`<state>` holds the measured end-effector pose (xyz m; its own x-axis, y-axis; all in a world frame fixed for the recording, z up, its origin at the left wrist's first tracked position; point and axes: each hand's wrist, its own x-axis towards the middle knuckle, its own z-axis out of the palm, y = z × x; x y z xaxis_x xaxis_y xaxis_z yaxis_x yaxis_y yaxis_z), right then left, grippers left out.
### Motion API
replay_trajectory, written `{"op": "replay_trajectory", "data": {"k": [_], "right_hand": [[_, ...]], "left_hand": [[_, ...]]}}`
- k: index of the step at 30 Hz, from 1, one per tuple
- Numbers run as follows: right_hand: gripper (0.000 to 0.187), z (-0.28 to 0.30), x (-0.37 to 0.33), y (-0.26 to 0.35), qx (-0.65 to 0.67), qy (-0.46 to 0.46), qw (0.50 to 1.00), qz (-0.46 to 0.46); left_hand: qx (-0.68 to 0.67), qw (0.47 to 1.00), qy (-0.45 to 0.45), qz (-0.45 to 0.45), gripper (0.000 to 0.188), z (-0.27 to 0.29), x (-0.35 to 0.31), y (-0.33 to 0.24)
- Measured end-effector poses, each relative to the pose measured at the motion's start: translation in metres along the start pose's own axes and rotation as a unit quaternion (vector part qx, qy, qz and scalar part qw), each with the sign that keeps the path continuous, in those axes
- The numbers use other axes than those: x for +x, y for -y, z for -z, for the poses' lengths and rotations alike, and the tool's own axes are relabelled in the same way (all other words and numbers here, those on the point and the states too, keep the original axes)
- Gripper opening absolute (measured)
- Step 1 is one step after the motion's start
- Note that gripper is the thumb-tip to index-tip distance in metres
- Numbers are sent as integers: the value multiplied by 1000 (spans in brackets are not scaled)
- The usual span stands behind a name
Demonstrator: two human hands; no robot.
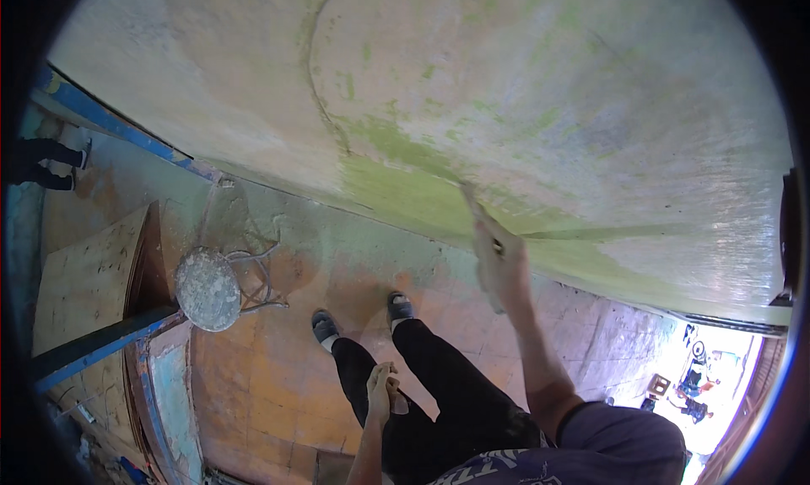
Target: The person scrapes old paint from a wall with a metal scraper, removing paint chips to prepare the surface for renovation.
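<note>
In front of me rises a wall [498,88] with a pale coat over green paint and a crack running down its upper part. My right hand [504,261] is closed round a putty knife [469,196], whose thin blade is seen nearly edge-on. The blade tip meets the wall at the border of the bare green band. Low before my legs, my left hand [381,388] is closed on a small flat tool with a pale face [398,404] and a dark edge; its exact kind is unclear.
A round, paint-spattered stool [208,289] stands on the stained tile floor [253,384], left of my feet. Wooden boards [89,274] and a blue frame bar [105,347] are farther left. Another person's legs [51,160] show at far left. People and a bicycle appear through the bright opening at right.
</note>
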<state>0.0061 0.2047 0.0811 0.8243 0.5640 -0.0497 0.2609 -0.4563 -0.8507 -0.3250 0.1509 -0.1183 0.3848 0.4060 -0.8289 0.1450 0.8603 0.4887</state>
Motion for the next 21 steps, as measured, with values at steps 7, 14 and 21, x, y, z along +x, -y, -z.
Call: {"op": "replay_trajectory", "data": {"k": [7,14,21], "right_hand": [[37,-35,31,-4,-28,45,998,-45],[36,5,1,-16,-34,13,993,-116],[30,-62,44,-18,-94,23,994,45]], "left_hand": [[2,999,34,14,19,1,4,-6],[12,999,25,29,21,12,-9,-8],[13,1000,23,2,21,5,-14,-11]]}}
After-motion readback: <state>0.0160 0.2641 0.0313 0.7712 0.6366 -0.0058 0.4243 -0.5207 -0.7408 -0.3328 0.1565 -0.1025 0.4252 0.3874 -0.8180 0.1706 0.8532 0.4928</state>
